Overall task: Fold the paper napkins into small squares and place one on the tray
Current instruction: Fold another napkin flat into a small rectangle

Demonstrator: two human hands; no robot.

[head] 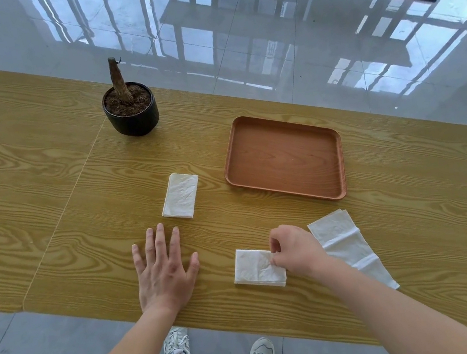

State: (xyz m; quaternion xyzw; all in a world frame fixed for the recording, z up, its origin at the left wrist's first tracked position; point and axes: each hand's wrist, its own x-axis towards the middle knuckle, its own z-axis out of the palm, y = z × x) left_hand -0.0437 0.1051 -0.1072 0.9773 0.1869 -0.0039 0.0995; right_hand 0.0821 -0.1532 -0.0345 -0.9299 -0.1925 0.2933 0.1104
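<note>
A folded white napkin (pixel 254 268) lies near the table's front edge; my right hand (pixel 294 248) pinches its right edge with curled fingers. My left hand (pixel 162 269) lies flat on the wood with fingers spread, holding nothing. Just beyond its fingertips lies a second folded napkin (pixel 180 195). A longer, less folded napkin (pixel 348 242) stretches out to the right, partly under my right forearm. The brown wooden tray (pixel 284 158) sits at the back right with nothing in it.
A black pot with a bare trunk (pixel 130 109) stands at the back, left of the tray. The wooden table (pixel 45 191) ends close to my body; my shoes show below its front edge. Glossy floor and black table bases lie beyond.
</note>
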